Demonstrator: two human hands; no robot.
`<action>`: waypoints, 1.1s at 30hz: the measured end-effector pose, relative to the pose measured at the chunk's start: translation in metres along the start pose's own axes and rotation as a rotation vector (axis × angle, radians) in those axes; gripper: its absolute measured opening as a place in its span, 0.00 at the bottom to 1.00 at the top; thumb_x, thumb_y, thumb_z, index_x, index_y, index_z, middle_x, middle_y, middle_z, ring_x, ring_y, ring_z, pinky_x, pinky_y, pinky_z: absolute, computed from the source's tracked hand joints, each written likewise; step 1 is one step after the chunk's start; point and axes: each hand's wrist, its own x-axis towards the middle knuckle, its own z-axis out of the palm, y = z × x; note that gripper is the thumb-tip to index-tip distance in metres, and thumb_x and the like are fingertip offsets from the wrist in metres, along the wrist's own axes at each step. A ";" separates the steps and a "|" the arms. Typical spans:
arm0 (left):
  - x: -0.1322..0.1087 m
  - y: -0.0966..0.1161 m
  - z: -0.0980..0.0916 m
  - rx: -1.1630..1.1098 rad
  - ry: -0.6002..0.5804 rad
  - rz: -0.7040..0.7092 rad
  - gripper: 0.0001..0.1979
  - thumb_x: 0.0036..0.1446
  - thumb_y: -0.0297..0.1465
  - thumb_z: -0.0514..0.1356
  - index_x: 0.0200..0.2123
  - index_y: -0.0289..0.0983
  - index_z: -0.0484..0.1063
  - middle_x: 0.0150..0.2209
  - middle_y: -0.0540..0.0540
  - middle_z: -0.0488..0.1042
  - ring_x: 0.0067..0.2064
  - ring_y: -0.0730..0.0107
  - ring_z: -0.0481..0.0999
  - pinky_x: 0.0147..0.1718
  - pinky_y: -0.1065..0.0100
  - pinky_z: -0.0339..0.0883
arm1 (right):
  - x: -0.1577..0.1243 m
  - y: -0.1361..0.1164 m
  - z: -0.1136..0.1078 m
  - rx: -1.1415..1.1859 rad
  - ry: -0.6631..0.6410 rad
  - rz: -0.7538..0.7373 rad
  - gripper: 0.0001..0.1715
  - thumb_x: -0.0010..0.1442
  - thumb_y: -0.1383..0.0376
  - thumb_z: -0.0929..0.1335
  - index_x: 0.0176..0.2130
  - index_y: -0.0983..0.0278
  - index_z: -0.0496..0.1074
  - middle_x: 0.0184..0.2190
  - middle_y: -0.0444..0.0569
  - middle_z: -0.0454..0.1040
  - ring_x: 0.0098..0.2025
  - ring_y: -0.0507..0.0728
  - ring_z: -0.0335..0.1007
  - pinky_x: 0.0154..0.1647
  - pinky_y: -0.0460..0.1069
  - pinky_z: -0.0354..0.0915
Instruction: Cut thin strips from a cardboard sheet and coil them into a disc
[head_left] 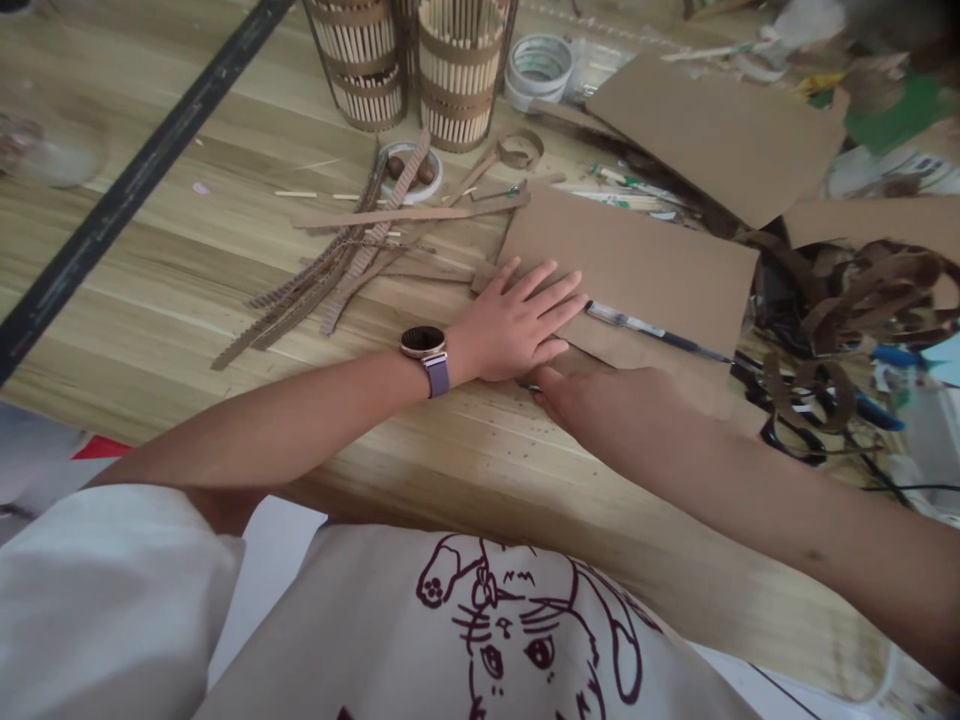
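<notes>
1. Head view: a cardboard sheet (645, 250) lies on the counter (435, 450); the left hand (517, 320) rests flat at its near left corner, fingers spread apart; the right hand (592, 395) sits just beside, fingers curled, though I cannot tell whether they clamp anything.
2. Head view, risks: uneven left-hand pressure could let the sheet skew; a tilt might roll the pen (660, 332) off; such closeness invites bumped fingers.
</notes>
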 end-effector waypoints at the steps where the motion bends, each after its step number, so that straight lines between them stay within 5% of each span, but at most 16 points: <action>1: 0.000 0.000 0.001 -0.001 0.005 0.003 0.27 0.69 0.39 0.49 0.67 0.34 0.58 0.70 0.37 0.55 0.70 0.45 0.53 0.65 0.38 0.44 | 0.000 -0.001 -0.001 -0.030 -0.001 -0.010 0.16 0.62 0.75 0.61 0.47 0.65 0.72 0.29 0.52 0.79 0.27 0.58 0.75 0.22 0.47 0.55; 9: 0.001 -0.003 0.000 0.002 -0.043 0.009 0.29 0.69 0.41 0.49 0.68 0.35 0.55 0.71 0.38 0.53 0.70 0.45 0.51 0.66 0.40 0.41 | 0.000 0.000 0.005 -0.091 -0.001 -0.045 0.26 0.53 0.82 0.60 0.46 0.63 0.72 0.31 0.51 0.80 0.29 0.61 0.77 0.20 0.48 0.57; 17: -0.001 -0.007 0.002 0.044 -0.035 0.042 0.29 0.69 0.41 0.49 0.69 0.37 0.54 0.71 0.38 0.54 0.70 0.46 0.51 0.65 0.41 0.42 | 0.000 0.010 0.020 -0.113 0.030 -0.078 0.23 0.55 0.80 0.61 0.46 0.63 0.71 0.22 0.47 0.77 0.23 0.60 0.75 0.17 0.47 0.51; 33: -0.001 -0.006 0.001 0.043 -0.041 0.033 0.29 0.69 0.41 0.48 0.69 0.37 0.54 0.70 0.39 0.54 0.71 0.47 0.51 0.66 0.42 0.41 | -0.010 0.020 0.016 -0.021 -0.095 -0.008 0.20 0.56 0.78 0.62 0.44 0.62 0.72 0.25 0.48 0.77 0.22 0.57 0.73 0.17 0.48 0.48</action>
